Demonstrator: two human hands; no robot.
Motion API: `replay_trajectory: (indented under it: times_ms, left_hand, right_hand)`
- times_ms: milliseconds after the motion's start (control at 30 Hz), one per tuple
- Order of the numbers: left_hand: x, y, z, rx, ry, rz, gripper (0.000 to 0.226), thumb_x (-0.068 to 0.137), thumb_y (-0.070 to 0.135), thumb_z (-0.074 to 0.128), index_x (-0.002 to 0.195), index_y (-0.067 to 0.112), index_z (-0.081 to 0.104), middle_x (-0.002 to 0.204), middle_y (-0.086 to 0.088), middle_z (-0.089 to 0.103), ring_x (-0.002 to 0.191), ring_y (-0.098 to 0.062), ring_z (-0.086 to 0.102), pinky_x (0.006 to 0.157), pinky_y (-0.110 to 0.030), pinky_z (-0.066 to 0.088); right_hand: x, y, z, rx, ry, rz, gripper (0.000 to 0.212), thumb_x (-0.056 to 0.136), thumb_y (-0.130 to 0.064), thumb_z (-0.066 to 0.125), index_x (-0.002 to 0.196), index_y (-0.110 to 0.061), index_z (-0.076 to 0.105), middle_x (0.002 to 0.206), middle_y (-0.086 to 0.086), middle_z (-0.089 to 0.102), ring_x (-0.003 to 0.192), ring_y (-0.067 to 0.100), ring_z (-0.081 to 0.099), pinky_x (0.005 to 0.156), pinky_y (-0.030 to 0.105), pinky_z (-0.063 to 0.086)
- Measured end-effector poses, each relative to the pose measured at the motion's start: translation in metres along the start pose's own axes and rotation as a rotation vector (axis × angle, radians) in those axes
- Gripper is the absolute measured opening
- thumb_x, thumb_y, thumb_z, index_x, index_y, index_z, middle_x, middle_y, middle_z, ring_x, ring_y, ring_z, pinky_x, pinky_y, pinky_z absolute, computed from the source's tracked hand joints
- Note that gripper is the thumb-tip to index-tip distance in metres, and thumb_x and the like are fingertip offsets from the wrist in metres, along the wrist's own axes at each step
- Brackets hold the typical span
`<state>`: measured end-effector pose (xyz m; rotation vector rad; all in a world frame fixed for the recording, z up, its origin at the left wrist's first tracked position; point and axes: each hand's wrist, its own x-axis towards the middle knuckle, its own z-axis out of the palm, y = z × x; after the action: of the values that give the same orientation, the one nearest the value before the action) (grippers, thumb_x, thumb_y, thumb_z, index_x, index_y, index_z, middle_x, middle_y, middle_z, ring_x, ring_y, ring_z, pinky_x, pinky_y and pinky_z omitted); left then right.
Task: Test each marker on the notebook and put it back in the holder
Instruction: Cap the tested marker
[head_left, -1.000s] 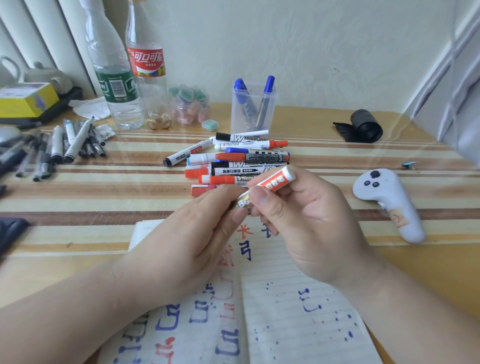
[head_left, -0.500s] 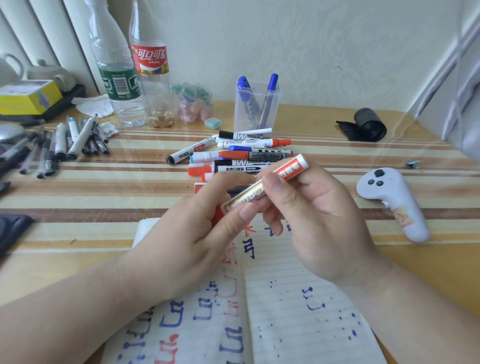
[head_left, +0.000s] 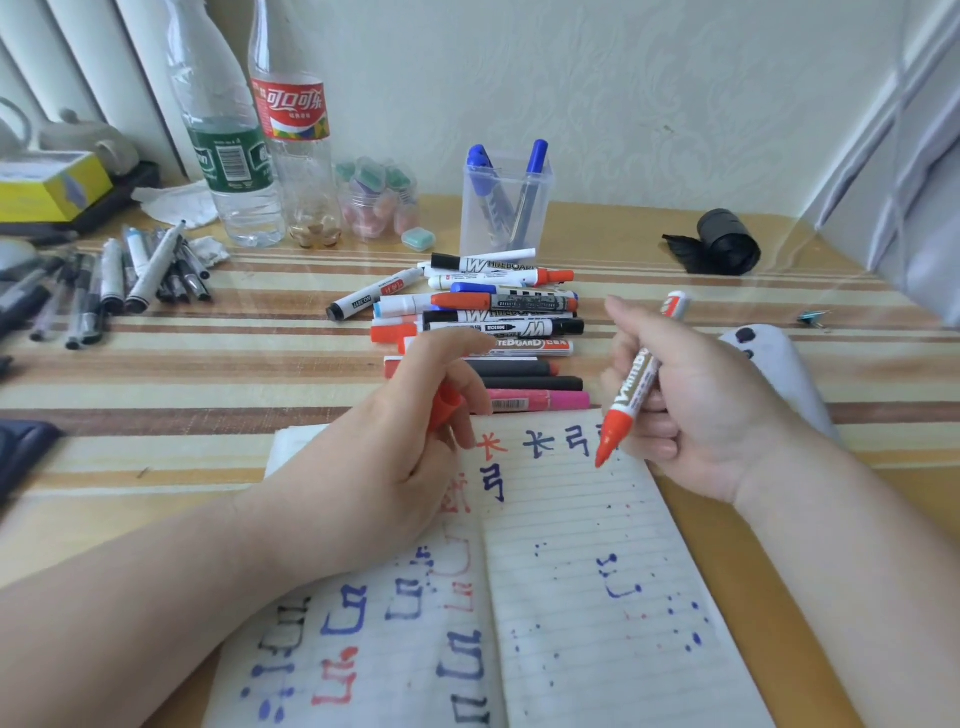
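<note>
Marker time: our right hand (head_left: 691, 410) has its fingers wrapped around an uncapped red whiteboard marker (head_left: 636, 384), nib angled down and hanging just above the top of the right page of the notebook (head_left: 597, 597). We'd say that's a writing grip, tilted so the tip can drop onto the paper near the red and blue characters already scribbled there. Our left hand (head_left: 395, 467) is pinching the red cap (head_left: 445, 408) between thumb and fingers, resting over the left page, probably so the cap's handy for snapping back on and the book stays flat.

Everything else for the job sits right behind: a pile of markers (head_left: 483, 322) lying side by side just past the notebook, and the clear holder (head_left: 506, 202) beyond that with only a few blue ones standing in it, so we reckon most of the pile hasn't been tested yet.

Desk (head_left: 779, 545) is wood with a striped mat under a clear sheet, a bit glare-y. Two plastic bottles (head_left: 260, 145) and a small jar stand by the pale wall, another bunch of pens (head_left: 114, 280) off left, a white controller (head_left: 779, 364) partly hidden behind our right hand.
</note>
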<state>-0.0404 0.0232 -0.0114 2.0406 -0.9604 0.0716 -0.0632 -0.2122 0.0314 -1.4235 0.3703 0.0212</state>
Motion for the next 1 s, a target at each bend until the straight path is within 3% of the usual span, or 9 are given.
replay_trajectory:
  times_ms: [233,367,467,567,667,767,867,1000]
  left_hand:
    - [0.001,0.006,-0.004,-0.013,-0.034,0.008,0.066,0.097,-0.005,0.045,0.147,0.034,0.026,0.118,0.013,0.055,0.109,-0.011,0.065,0.092,-0.038,0.054]
    - [0.004,0.006,-0.006,-0.004,-0.011,-0.074,0.071,0.096,0.001,0.058,0.144,0.042,0.027,0.115,0.021,0.061,0.106,-0.003,0.067,0.096,-0.037,0.054]
    - [0.006,0.007,-0.007,0.025,-0.012,-0.126,0.071,0.092,0.007,0.068,0.141,0.044,0.031,0.108,0.024,0.066,0.102,0.001,0.067,0.095,-0.031,0.054]
    - [0.007,0.008,-0.007,0.055,-0.014,-0.144,0.065,0.092,0.012,0.07,0.143,0.038,0.039,0.106,0.024,0.068,0.099,0.004,0.066,0.092,-0.022,0.052]
    - [0.007,0.009,-0.008,0.1,-0.018,-0.151,0.055,0.093,0.018,0.07,0.139,0.035,0.046,0.106,0.024,0.069,0.098,0.007,0.065,0.089,-0.008,0.047]
    - [0.007,0.008,-0.008,0.101,0.003,-0.159,0.042,0.092,0.02,0.072,0.129,0.03,0.057,0.099,0.029,0.066,0.095,0.014,0.062,0.083,0.003,0.04]
    - [0.006,0.007,-0.008,0.076,0.029,-0.167,0.032,0.091,0.019,0.074,0.119,0.029,0.065,0.098,0.032,0.067,0.093,0.017,0.063,0.086,0.001,0.042]
    - [0.006,0.006,-0.006,0.103,0.056,-0.116,0.024,0.09,0.022,0.073,0.112,0.03,0.07,0.098,0.026,0.073,0.092,0.011,0.067,0.086,-0.009,0.049]
  right_hand:
    - [0.002,0.003,-0.002,-0.028,-0.114,0.035,0.051,0.086,-0.059,0.061,0.063,-0.015,0.048,0.05,0.003,0.029,0.035,0.014,0.026,0.039,0.02,0.019]
    - [-0.001,0.003,-0.001,-0.074,-0.179,0.011,0.051,0.086,-0.059,0.057,0.068,-0.012,0.06,0.053,0.009,0.048,0.04,0.017,0.044,0.041,0.024,0.034]
    - [-0.009,-0.007,-0.005,-0.139,-0.253,-0.03,0.036,0.081,-0.044,0.068,0.077,-0.009,0.074,0.065,0.015,0.064,0.051,0.021,0.057,0.045,0.027,0.05]
    - [-0.02,-0.023,-0.009,-0.309,-0.311,-0.103,0.014,0.069,-0.014,0.086,0.074,-0.013,0.073,0.062,0.011,0.058,0.053,0.018,0.053,0.045,0.026,0.049]
    - [-0.026,-0.032,-0.007,-0.364,-0.293,-0.175,0.007,0.069,-0.008,0.071,0.069,-0.011,0.066,0.055,0.008,0.044,0.05,0.017,0.045,0.044,0.03,0.045]
    - [-0.024,-0.022,-0.002,-0.324,-0.292,-0.187,0.003,0.071,-0.007,0.066,0.07,-0.007,0.063,0.056,0.01,0.043,0.051,0.019,0.046,0.045,0.031,0.048]
    - [-0.016,0.001,-0.001,-0.254,-0.316,-0.175,0.007,0.081,-0.005,0.067,0.075,-0.006,0.07,0.061,0.014,0.052,0.056,0.023,0.054,0.046,0.033,0.051]
    - [-0.01,0.017,-0.007,-0.309,-0.38,-0.18,0.008,0.078,-0.009,0.071,0.083,-0.004,0.074,0.07,0.017,0.06,0.066,0.026,0.062,0.053,0.036,0.056]
